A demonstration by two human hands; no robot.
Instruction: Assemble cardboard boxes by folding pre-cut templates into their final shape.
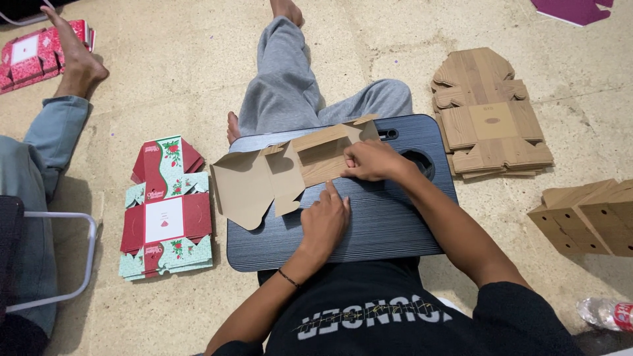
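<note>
1. The dark, ribbed lap desk [369, 224] rests across the person's legs. Its front and right parts are bare, and its far edge shows a slot handle and a round cup hole.
2. The wood-print cardboard box blank [290, 168] lies half-folded on the left far part of the desk, with its plain brown flap hanging past the left edge.
3. The left hand [324, 221] rests on the desk just under the blank, forefinger stretched out and pressing its lower edge; the other fingers are curled, gripping nothing.
4. The right hand [372, 160] is closed over the blank's right end, fingers pinching a fold.
5. On the floor to the left lies a stack of red and mint printed flat boxes [168, 211], and to the right a stack of flat wood-print blanks [491, 122], both well apart from the desk.
6. Folded wood-print boxes [587, 217] sit at the right edge, cut off by the frame, as is a plastic bottle [606, 313] at the lower right.
7. Another person's jeans leg and bare foot [76, 56] lie at the far left, partly out of frame.
</note>
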